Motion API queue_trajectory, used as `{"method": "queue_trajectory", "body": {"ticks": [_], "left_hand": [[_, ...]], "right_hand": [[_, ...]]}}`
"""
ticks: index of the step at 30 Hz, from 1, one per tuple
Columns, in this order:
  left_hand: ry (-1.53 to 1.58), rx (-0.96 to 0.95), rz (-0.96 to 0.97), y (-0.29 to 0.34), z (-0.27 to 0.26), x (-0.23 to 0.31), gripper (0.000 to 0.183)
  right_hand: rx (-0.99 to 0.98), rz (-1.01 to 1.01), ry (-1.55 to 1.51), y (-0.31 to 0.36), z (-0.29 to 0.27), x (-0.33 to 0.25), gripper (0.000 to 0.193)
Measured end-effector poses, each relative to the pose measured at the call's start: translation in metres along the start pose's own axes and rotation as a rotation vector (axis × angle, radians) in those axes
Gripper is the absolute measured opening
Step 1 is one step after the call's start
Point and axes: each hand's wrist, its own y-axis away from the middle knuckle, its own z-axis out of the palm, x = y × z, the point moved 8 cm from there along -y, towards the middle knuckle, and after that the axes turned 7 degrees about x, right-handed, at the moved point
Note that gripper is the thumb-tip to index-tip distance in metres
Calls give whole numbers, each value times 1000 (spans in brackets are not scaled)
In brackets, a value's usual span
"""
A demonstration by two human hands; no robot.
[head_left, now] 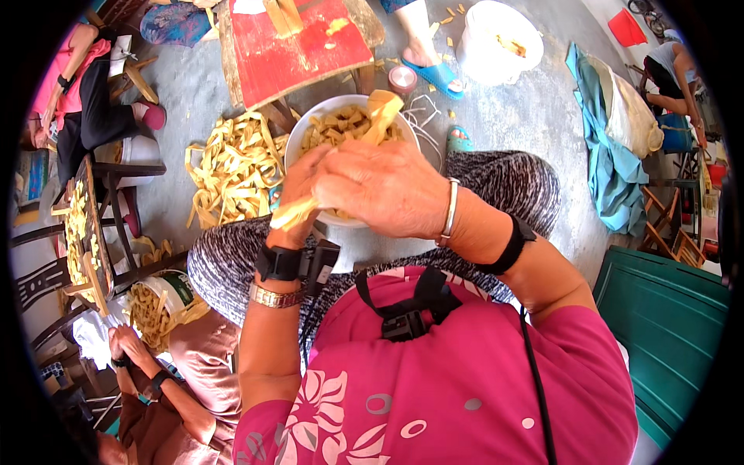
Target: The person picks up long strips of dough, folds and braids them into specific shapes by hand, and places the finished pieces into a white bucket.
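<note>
Both my hands are together over a white bucket [293, 147] between my knees. My right hand [384, 190] lies across the front, its fingers curled round a pale yellow, flat, flexible strip [385, 116]. One end of the strip sticks up beyond the knuckles. A second yellow end [293, 213] pokes out below, beside my left hand [301, 182]. Closed and partly covered by the right, my left hand grips there too; whether both ends belong to one strip is hidden. Short yellow-brown pieces [339, 126] fill the bucket.
Left of the bucket lies a heap of long yellow strips [236, 167] on the floor. A red-topped wooden stool [302, 66] stands ahead, a white bucket [484, 46] at far right. Other people work at left, near a bench [99, 256]. A green panel [659, 333] is at right.
</note>
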Motion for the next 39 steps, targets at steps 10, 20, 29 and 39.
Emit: {"method": "queue_trajectory", "body": {"ticks": [10, 20, 29, 39], "left_hand": [[1009, 9, -560, 36, 41, 49, 42], [1419, 64, -480, 44, 25, 33, 21], [1224, 54, -415, 54, 40, 59, 21], [1041, 89, -512, 71, 32, 50, 18]], "right_hand": [[34, 394, -680, 53, 28, -33, 7], [221, 975, -1581, 80, 31, -15, 28], [457, 341, -184, 58, -32, -8, 7], [390, 525, -251, 60, -20, -2, 12]]}}
